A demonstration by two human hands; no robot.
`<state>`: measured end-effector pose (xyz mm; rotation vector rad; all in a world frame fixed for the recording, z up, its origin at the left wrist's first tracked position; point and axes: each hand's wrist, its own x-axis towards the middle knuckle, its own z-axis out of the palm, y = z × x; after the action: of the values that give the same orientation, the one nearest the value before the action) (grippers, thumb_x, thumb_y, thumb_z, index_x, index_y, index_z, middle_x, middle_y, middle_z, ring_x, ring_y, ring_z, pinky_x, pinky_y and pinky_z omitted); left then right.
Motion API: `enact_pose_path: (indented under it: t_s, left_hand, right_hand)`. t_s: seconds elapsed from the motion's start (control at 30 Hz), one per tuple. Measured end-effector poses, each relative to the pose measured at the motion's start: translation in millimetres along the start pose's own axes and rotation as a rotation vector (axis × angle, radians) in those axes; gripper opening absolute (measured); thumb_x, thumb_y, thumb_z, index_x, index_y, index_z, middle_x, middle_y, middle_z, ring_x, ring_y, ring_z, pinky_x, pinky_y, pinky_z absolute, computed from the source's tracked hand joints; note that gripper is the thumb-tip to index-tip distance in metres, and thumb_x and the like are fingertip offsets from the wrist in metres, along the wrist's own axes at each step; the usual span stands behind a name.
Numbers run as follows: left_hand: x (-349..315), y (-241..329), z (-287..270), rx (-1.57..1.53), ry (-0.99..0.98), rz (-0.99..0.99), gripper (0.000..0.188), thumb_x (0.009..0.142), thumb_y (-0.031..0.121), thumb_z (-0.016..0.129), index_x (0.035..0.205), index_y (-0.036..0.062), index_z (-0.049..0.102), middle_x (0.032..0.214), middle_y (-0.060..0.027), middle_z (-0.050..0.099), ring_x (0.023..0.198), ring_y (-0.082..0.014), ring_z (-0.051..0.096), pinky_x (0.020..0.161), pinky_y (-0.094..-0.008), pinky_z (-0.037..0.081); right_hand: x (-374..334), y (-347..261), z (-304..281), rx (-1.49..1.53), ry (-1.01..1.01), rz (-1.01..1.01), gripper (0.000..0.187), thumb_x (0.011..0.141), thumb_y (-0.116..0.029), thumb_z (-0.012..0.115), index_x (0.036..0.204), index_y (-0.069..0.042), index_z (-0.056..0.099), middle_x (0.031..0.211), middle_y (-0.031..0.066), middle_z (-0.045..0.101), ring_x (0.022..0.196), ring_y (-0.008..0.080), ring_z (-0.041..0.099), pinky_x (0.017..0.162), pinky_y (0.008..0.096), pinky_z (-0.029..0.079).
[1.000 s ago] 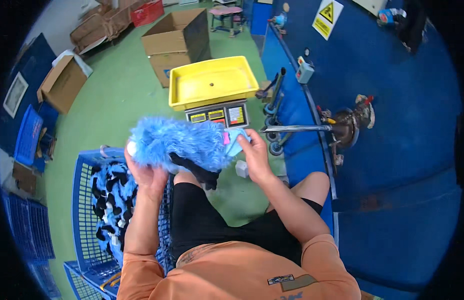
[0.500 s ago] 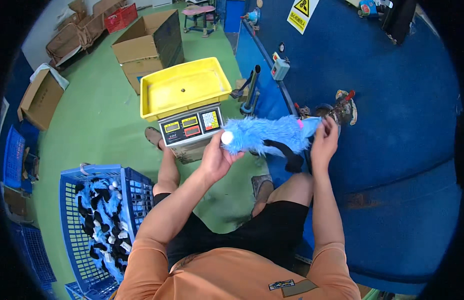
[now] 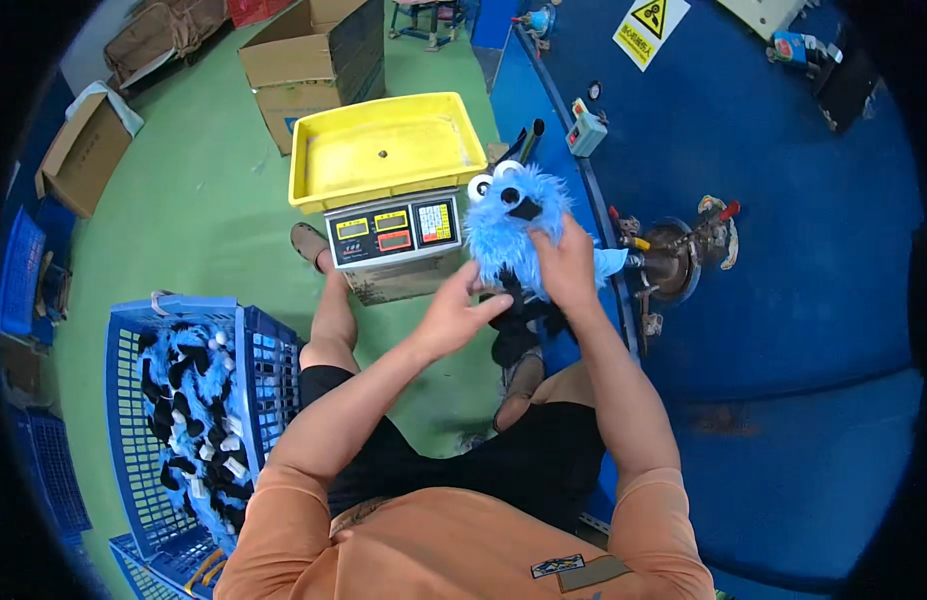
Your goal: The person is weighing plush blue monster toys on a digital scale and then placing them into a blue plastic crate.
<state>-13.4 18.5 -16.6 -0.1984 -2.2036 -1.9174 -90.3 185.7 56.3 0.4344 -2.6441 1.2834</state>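
A fluffy blue plush toy (image 3: 494,235) with round white eyes, a dark nose and black limbs is held in front of me, over the gap between my knees. My right hand (image 3: 569,262) grips its side, the thumb by the dark mouth area. Beside its lower body is my left hand (image 3: 459,312), thumb and fingers apart, close to a black limb; some fingertips lie partly behind the toy. A light blue fabric piece (image 3: 611,264) sticks out to the right past my right hand.
Beyond the toy, a yellow tray (image 3: 314,180) rests on a digital scale (image 3: 394,240). A blue crate (image 3: 254,400) full of similar plush pieces stands at my left. A metal nozzle fitting (image 3: 672,262) juts from the blue machine (image 3: 784,300) at right. Cardboard boxes (image 3: 294,100) stand farther back.
The plush has turned from lying sideways to upright, its eyes now showing. My right hand moved from its far end onto its body; my left hand left the white eye end and dropped lower.
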Motion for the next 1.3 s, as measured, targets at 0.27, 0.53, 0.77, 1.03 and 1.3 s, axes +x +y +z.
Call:
enact_pose_path:
  t_s: [0.27, 0.53, 0.77, 1.03, 1.3]
  left_hand:
    - [-16.6, -1.3, -5.0, -0.542, 0.032, -0.269, 0.035, 0.093, 0.009, 0.063, 0.125, -0.0013, 0.055, 0.099, -0.0062, 0.063, 0.087, -0.0098, 0.058, 0.082, -0.0231, 0.048]
    - [-8.3, 15.8, -4.5, -0.417, 0.012, -0.271, 0.024, 0.097, 0.005, 0.056, 0.12, -0.0006, 0.061, 0.099, -0.0046, 0.065, 0.085, -0.0099, 0.057, 0.079, -0.0226, 0.047]
    - [-8.6, 18.4, -15.6, -0.431, -0.001, -0.432, 0.028, 0.097, 0.005, 0.057, 0.123, -0.0012, 0.06, 0.109, -0.0068, 0.063, 0.093, -0.0104, 0.055, 0.084, -0.0237, 0.046]
    - [-7.1, 39.3, 0.2, 0.037, 0.17, 0.083, 0.033, 0.09, 0.003, 0.063, 0.124, 0.0032, 0.06, 0.105, -0.0087, 0.065, 0.09, -0.0137, 0.059, 0.081, -0.027, 0.05]
    - [-4.3, 12.9, -21.4, 0.266, 0.176, 0.265, 0.033, 0.09, 0.005, 0.065, 0.122, 0.003, 0.059, 0.099, -0.0122, 0.066, 0.086, -0.0178, 0.063, 0.076, -0.0287, 0.053]
  right_hand:
    - [-1.5, -23.2, 32.8, -0.372, 0.113, -0.056, 0.037, 0.081, -0.025, 0.074, 0.106, -0.005, 0.056, 0.076, 0.0181, 0.066, 0.067, 0.0419, 0.063, 0.061, 0.052, 0.047]
    - [8.5, 23.7, -17.1, -0.391, 0.273, 0.012, 0.037, 0.08, -0.023, 0.073, 0.106, -0.006, 0.054, 0.08, 0.0189, 0.066, 0.068, 0.0433, 0.062, 0.062, 0.0536, 0.046]
    - [8.8, 17.8, -20.4, -0.488, 0.202, 0.124, 0.042, 0.078, -0.023, 0.075, 0.111, -0.007, 0.056, 0.091, 0.0163, 0.067, 0.081, 0.0396, 0.063, 0.073, 0.0497, 0.048]
    - [-12.6, -4.1, -16.2, -0.528, 0.297, -0.738, 0.042, 0.081, -0.022, 0.074, 0.119, -0.009, 0.06, 0.103, 0.007, 0.063, 0.101, 0.0278, 0.058, 0.097, 0.0432, 0.042]
    - [-12.6, -3.8, 12.0, -0.452, -0.061, -0.655, 0.027, 0.085, -0.034, 0.069, 0.099, -0.011, 0.063, 0.083, 0.0058, 0.064, 0.08, 0.0248, 0.062, 0.084, 0.0386, 0.046]
